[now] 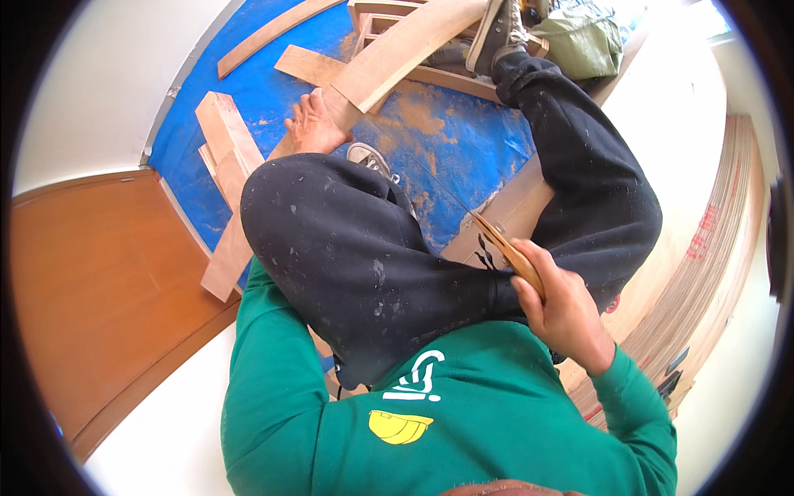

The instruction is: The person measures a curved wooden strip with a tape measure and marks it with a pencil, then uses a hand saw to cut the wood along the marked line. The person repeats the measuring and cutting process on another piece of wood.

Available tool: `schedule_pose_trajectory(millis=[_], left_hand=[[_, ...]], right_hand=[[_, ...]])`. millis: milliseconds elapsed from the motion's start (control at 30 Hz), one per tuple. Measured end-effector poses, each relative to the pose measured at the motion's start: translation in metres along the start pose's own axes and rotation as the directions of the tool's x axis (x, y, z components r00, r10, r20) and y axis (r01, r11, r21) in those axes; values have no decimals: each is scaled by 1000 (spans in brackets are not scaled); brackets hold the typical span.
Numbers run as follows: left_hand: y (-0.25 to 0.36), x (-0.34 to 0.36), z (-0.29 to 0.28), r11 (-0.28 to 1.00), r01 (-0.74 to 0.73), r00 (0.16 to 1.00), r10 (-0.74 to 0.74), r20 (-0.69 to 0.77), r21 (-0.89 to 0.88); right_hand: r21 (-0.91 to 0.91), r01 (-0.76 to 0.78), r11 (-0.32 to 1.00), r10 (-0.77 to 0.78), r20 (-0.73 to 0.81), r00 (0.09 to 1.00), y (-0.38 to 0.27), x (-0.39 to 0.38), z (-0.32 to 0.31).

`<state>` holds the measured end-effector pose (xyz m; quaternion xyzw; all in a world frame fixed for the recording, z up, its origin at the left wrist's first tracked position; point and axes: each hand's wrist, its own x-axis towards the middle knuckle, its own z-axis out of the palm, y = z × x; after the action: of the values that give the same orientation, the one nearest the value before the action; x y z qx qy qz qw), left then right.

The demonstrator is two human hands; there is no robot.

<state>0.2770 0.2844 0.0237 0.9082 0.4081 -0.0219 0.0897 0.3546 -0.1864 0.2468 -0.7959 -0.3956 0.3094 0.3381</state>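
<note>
My right hand [564, 304] is closed round the wooden handle [514, 258] of a handsaw in front of my right thigh. Its thin blade [451, 194] shows nearly edge-on, pointing forward and left; the far tip is hard to make out. Beyond my left knee, my left hand [318, 124] grips a pale wooden board [405, 51], fingers over its near part and thumb toward the right. That board slopes away to the upper right, where my right shoe [498, 40] is against it. The saw blade appears apart from the board.
Blue sheeting [471, 124] dusted with sawdust covers the floor. Loose planks [236, 140] lie at the left, others at the far side. Stacked sheets of plywood [703, 240] stand along the right, near a green bag [583, 41]. A brown panel [107, 273] borders the left.
</note>
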Motion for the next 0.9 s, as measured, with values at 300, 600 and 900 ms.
schedule_pose_trajectory(millis=[300, 600, 900], left_hand=[[14, -10, -20, 999, 0, 1000, 1, 18, -32], [-6, 7, 9, 998, -18, 998, 22, 64, -68], [12, 6, -10, 996, 5, 986, 9, 166, -84]], right_hand=[[-24, 166, 986, -167, -86, 982, 20, 202, 104], [16, -29, 999, 28, 8, 1000, 2, -7, -9], [2, 194, 981, -193, -115, 974, 36, 209, 110]])
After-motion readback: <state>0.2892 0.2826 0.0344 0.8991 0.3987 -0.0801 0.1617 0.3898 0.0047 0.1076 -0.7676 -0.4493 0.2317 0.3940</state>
